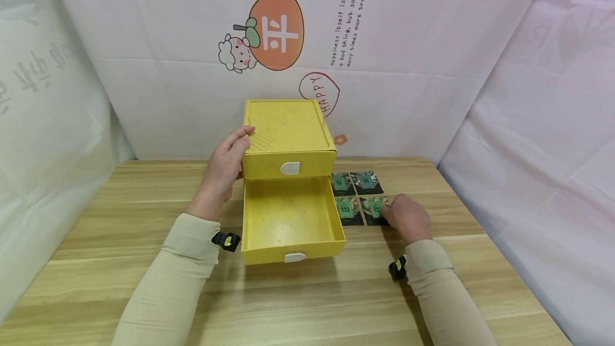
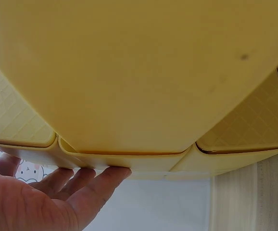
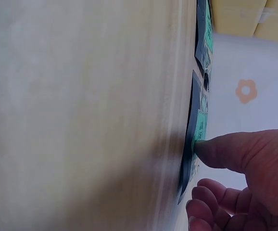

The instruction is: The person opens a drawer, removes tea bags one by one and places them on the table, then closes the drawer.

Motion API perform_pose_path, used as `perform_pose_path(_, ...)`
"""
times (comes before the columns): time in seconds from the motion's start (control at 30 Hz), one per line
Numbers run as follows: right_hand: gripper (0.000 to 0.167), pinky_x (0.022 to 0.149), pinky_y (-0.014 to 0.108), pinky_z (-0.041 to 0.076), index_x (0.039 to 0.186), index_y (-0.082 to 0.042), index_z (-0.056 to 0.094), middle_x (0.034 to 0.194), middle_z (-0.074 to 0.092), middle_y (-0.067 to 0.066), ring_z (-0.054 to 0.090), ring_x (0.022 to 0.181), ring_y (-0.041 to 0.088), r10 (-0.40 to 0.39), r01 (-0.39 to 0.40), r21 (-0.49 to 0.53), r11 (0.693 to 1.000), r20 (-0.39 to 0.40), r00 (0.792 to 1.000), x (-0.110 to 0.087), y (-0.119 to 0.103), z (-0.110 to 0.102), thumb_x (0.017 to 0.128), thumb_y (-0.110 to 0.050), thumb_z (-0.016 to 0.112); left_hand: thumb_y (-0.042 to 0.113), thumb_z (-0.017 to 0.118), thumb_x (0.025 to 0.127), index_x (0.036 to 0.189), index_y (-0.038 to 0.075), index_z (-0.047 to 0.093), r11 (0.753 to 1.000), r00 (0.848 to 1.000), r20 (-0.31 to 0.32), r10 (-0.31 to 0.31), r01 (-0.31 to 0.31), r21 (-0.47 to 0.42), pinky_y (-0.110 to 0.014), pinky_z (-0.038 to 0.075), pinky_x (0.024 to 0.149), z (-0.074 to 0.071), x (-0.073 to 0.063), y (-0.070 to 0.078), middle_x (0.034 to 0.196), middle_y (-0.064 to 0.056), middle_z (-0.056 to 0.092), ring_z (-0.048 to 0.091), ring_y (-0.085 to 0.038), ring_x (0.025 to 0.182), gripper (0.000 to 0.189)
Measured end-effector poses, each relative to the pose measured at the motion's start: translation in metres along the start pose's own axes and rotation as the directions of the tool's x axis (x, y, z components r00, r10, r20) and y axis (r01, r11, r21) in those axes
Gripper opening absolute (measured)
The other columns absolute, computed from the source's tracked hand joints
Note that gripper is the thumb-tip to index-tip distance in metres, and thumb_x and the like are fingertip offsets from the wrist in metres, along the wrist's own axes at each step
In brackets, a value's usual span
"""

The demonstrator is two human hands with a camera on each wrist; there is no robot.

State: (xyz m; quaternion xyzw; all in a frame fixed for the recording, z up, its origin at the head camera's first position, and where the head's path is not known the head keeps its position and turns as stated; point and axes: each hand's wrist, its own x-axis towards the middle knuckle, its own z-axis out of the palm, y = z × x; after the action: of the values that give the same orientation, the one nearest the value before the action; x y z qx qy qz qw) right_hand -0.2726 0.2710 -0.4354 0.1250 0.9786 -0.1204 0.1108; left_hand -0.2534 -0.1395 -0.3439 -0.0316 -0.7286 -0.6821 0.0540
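Observation:
A yellow two-drawer box (image 1: 288, 127) stands on the table, its lower drawer (image 1: 290, 218) pulled out with a bare floor and the upper one closed. My left hand (image 1: 225, 162) rests against the box's left side, fingertips at its top edge; in the left wrist view its extended fingers (image 2: 98, 190) touch the yellow plastic. To the right lie several flat square packets, dark with green printed labels. My right hand (image 1: 408, 218) is at the front right packet (image 3: 193, 130). Its thumb touches the green label, while the other fingers bend loosely beside the packet's edge.
Two packets (image 1: 366, 182) lie in a row behind, partly hidden by the box on the left. A white printed cloth (image 1: 192, 95) hangs behind the wooden table (image 1: 120, 260), with more cloth on both sides. White tabs (image 1: 294, 257) mark the drawer fronts.

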Motion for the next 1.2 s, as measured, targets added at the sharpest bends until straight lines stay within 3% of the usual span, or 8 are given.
perform_pose_path(0.23, 0.05, 0.053, 0.035, 0.041, 0.058, -0.016, 0.046, 0.061, 0.048, 0.002, 0.05, 0.058, 0.019, -0.076, 0.076, -0.008, 0.997, -0.005, 0.997, 0.0015, 0.0012, 0.0014, 0.104, -0.034, 0.054, 0.046, 0.043, 0.109, 0.153, 0.032, 0.053, 1.0, 1.0, -0.007, -0.003, 0.003, 0.002, -0.052, 0.049, 0.102, 0.0002, 0.0001, -0.0002, 0.166, 0.008, 0.036, 0.052, -0.027, 0.131, 0.047)
perform_pose_path(0.5, 0.046, 0.056, 0.036, 0.043, 0.06, -0.015, 0.05, 0.067, 0.053, 0.006, 0.052, 0.061, 0.021, -0.125, 0.124, -0.027, 0.992, -0.022, 0.992, 0.006, 0.0032, 0.0057, 0.104, -0.029, 0.051, 0.046, 0.043, 0.109, 0.153, 0.031, 0.053, 1.0, 1.0, -0.006, 0.004, -0.003, 0.003, -0.051, 0.05, 0.101, 0.0001, 0.0004, -0.0007, 0.166, 0.008, 0.036, 0.052, -0.027, 0.13, 0.047)
perform_pose_path(0.8, 0.042, 0.056, 0.036, 0.044, 0.063, -0.014, 0.052, 0.07, 0.055, 0.008, 0.054, 0.062, 0.023, -0.136, 0.136, -0.026, 0.99, -0.023, 0.99, 0.0071, 0.0042, 0.0083, 0.103, -0.027, 0.05, 0.045, 0.043, 0.109, 0.153, 0.03, 0.053, 1.0, 1.0, -0.006, 0.001, -0.001, 0.003, -0.056, 0.046, 0.107, -0.0001, -0.0016, -0.0003, 0.168, 0.009, 0.034, 0.046, -0.027, 0.139, 0.047)
perform_pose_path(1.2, 0.04, 0.059, 0.037, 0.045, 0.068, -0.012, 0.055, 0.074, 0.059, 0.01, 0.055, 0.066, 0.024, -0.154, 0.154, -0.016, 0.988, -0.031, 0.988, 0.0048, 0.0013, 0.0048, 0.105, -0.027, 0.049, 0.046, 0.042, 0.109, 0.154, 0.031, 0.052, 1.0, 1.0, 0.002, 0.005, -0.005, 0.008, -0.054, 0.048, 0.105, -0.0005, -0.0012, 0.0007, 0.167, 0.008, 0.034, 0.049, -0.028, 0.135, 0.048)
